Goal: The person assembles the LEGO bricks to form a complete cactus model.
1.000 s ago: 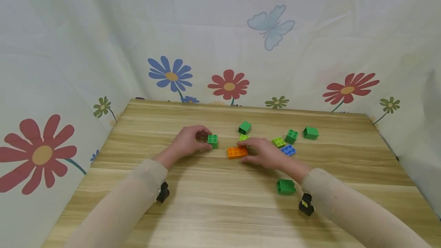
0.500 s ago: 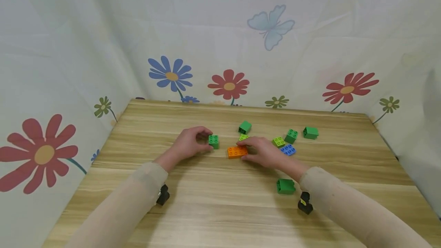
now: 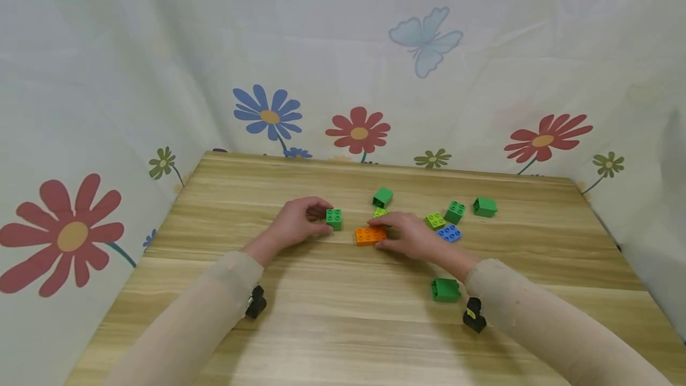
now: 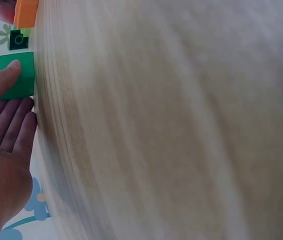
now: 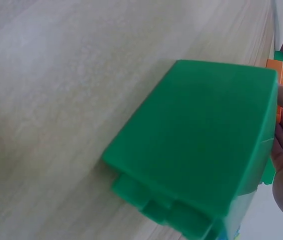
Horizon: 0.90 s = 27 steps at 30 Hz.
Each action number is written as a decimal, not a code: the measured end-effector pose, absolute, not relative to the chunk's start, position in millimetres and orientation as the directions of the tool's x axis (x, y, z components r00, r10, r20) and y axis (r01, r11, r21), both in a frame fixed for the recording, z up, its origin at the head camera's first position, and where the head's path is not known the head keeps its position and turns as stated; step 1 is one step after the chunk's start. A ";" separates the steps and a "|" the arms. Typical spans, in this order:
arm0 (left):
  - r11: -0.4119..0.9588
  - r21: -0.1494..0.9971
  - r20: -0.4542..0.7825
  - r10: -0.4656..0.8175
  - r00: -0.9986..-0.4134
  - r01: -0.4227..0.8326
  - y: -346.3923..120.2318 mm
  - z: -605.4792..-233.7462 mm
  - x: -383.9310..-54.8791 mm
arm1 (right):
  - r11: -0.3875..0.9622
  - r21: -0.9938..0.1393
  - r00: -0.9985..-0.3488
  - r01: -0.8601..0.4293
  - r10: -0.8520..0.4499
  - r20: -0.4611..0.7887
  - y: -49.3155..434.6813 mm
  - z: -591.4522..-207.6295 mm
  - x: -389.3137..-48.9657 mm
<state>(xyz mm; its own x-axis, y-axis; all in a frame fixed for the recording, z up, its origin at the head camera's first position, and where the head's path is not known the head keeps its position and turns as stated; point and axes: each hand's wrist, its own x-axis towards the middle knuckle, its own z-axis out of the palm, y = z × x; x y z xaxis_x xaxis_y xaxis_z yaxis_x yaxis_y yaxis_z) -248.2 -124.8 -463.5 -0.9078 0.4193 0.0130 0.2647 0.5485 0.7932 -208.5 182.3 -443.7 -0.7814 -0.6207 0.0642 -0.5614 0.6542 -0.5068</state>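
Note:
In the head view, my left hand pinches a green four-stud toy brick between thumb and fingers, studs up, on the wooden table. The left wrist view shows the thumb across the side of this green brick. My right hand grips the right end of an orange eight-stud brick, thumb in front and fingers behind. A small gap separates the orange brick from the green one. Just behind the right fingers, a lime brick is partly hidden.
Behind the hands lies a tipped green brick. Right of my right hand are a lime brick, a blue brick and two green bricks. Another green brick lies under the right forearm's near side, large in the right wrist view.
The head view shifts very slightly. Both hands keep their hold, and the bricks stay in nearly the same places; the left green brick edges a touch to the right.

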 end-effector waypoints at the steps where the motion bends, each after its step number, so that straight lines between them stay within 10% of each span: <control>1: 0.549 0.793 0.013 0.418 -0.908 0.264 -124.8 -464.1 -248.8 | 0.656 -0.504 -0.782 -0.562 -0.620 0.064 181.7 -444.4 -208.9; 27: 0.541 0.798 0.005 0.432 -0.902 0.264 -118.7 -465.0 -247.3 | 0.616 -0.570 -0.805 -0.544 -0.573 0.150 177.2 -438.5 -213.7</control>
<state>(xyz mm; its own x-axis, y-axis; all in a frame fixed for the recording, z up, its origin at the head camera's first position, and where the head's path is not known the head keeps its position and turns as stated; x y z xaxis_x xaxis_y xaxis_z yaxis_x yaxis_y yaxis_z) -247.3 -118.7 -465.0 -0.9019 0.4318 0.0054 0.2639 0.5412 0.7984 -213.7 177.2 -438.5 -0.8055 -0.5733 0.1502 -0.5444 0.6156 -0.5699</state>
